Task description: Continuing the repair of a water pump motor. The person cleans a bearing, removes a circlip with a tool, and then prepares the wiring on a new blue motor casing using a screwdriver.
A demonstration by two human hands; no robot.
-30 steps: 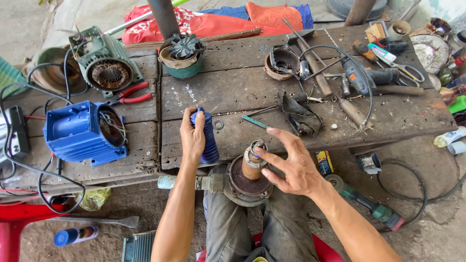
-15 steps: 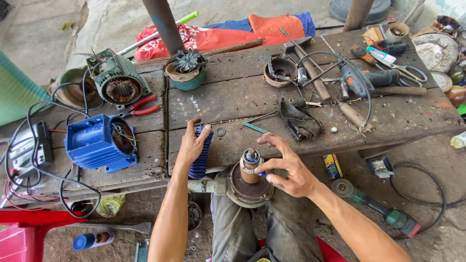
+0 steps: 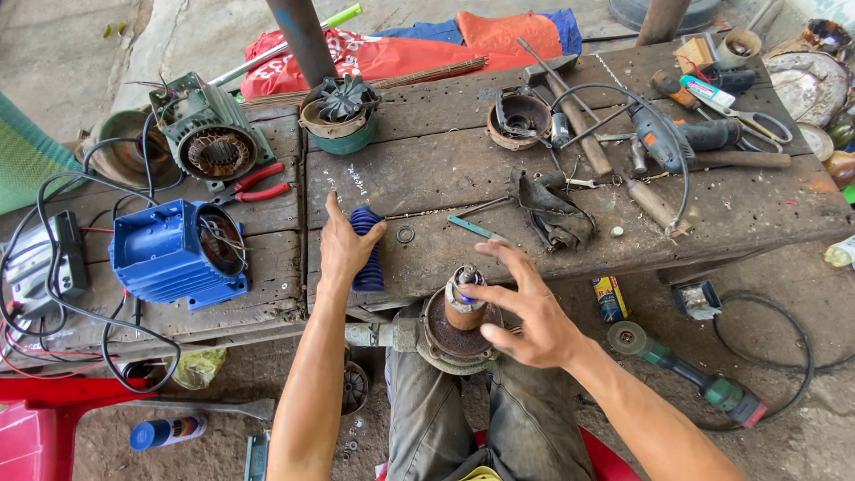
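Head cam: my left hand (image 3: 343,248) has now wrapped around the blue ribbed boot (image 3: 367,251) at the workbench's (image 3: 534,232) front edge. Right hand (image 3: 525,312) stays spread open, fingertips on the rusty rotor (image 3: 463,307), gripping nothing, so the boot's coming up next, I guess.

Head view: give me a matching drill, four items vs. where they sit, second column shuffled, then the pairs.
Column one:
1. blue ribbed part
2. rusty pump body
3. red-handled pliers
4. blue motor housing

Column two:
A. on the left planks, between the green motor and the blue one
B. on the person's lap, under the right hand
C. at the bench's near edge, under the left hand
D. on the left planks, wires coming out of its open end

Pairs: 1-C, 2-B, 3-A, 4-D
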